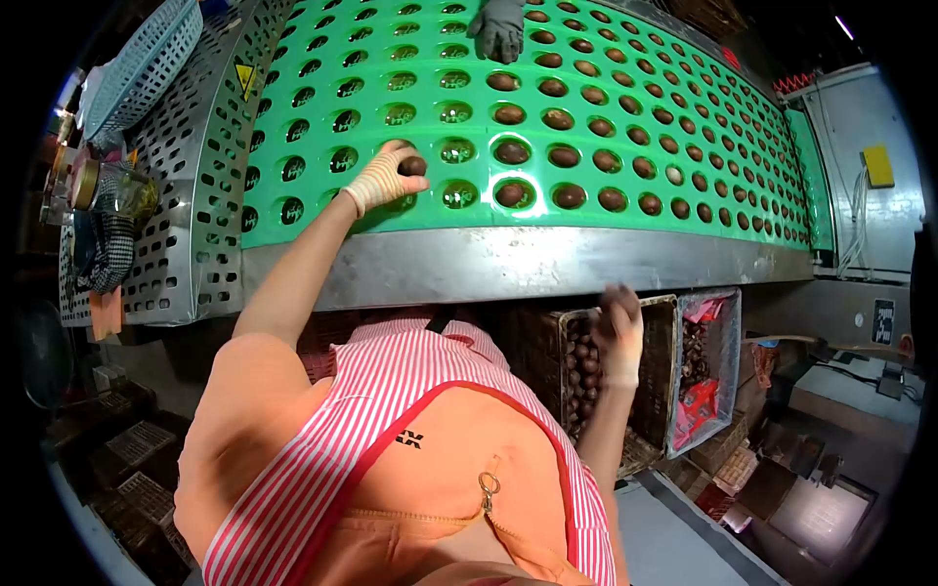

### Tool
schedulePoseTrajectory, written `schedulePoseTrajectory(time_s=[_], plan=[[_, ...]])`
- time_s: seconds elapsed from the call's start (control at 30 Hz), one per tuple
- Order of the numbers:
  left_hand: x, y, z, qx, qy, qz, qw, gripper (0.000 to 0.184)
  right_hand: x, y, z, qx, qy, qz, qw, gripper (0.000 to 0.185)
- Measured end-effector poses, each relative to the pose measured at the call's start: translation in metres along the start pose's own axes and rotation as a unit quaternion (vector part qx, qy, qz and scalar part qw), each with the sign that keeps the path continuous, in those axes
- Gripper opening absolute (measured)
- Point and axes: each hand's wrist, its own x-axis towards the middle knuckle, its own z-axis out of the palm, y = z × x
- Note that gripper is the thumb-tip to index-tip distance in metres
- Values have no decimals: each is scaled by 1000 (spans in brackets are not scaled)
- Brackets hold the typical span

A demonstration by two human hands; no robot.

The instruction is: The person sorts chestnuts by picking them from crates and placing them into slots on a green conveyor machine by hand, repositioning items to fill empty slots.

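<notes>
My left hand, in a pale fingerless-looking glove, is over the near edge of a green moulded tray belt. A dark brown egg sits between its thumb and fingers, above a cup with no egg in it. My right hand, gloved and blurred by motion, is lifted above a crate of brown eggs. Its fingers close around dark brown, egg-like shapes; how many is unclear. Brown eggs fill the cups to the right of my left hand.
A steel rail runs along the belt's near side. Another person's grey-gloved hand rests at the far side. A grey bin with red wrappers stands beside the crate. At left are a perforated metal panel, a blue basket and jars.
</notes>
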Motion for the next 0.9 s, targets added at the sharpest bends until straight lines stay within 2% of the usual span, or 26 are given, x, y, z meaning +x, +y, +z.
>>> schedulePoseTrajectory(time_s=[0.07, 0.1, 0.13, 0.2, 0.27, 0.3, 0.33, 0.4, 0.47, 0.5, 0.53, 0.6, 0.63, 0.7, 0.73, 0.77, 0.8, 0.83, 0.9], plan=[[3, -19, -5, 122, 16, 26, 992, 49, 54, -8, 65, -149, -80, -5, 986, 54], [2, -14, -10, 149, 39, 5, 988, 50, 78, -10, 104, -296, -89, -144, 940, 55], [-1, 2, -18, 176, 59, -18, 983, 51, 94, -12, 143, -430, -96, -275, 854, 57], [9, 23, -39, 215, 78, -67, 971, 51, 105, -19, 216, -524, -83, -342, 775, 54], [34, 29, -57, 239, 74, -121, 961, 50, 136, -5, 260, -607, -111, -285, 733, 46], [48, 25, -63, 270, 59, -127, 953, 48, 150, 1, 273, -667, -142, -247, 688, 42], [62, 20, -68, 300, 12, -135, 944, 50, 163, 9, 284, -711, -148, -218, 652, 43], [87, -4, -73, 317, -57, -138, 936, 56, 177, 4, 295, -740, -158, -197, 623, 44], [93, 5, -90, 291, -26, -100, 951, 60, 174, -26, 314, -731, -147, -210, 633, 45], [97, 7, -95, 277, -12, -81, 957, 62, 185, -26, 318, -718, -142, -251, 633, 54], [109, -1, -98, 241, 28, -68, 968, 59, 200, -22, 322, -702, -181, -244, 644, 57], [136, -13, -105, -5, 66, -100, 993, 47, 228, -12, 329, -664, -258, -231, 662, 62], [144, -26, -100, 13, 100, -58, 993, 43, 233, -12, 333, -671, -264, -205, 662, 68], [158, -58, -79, 46, 165, 23, 985, 34, 241, -22, 333, -637, -222, -260, 691, 63], [159, -61, -76, 114, 163, 36, 979, 31, 244, -27, 335, -619, -202, -284, 704, 61], [158, -64, -71, 181, 157, 49, 969, 30, 251, -30, 342, -583, -176, -246, 754, 54], [154, -64, -66, 249, 149, 63, 955, 29, 256, -32, 346, -528, -195, -285, 776, 43], [152, -53, -72, 227, 93, 11, 969, 44, 263, -29, 350, -541, -229, -326, 741, 40], [161, -67, -84, 181, 50, 107, 976, 45, 292, -2, 355, -577, -284, -413, 645, 39]])
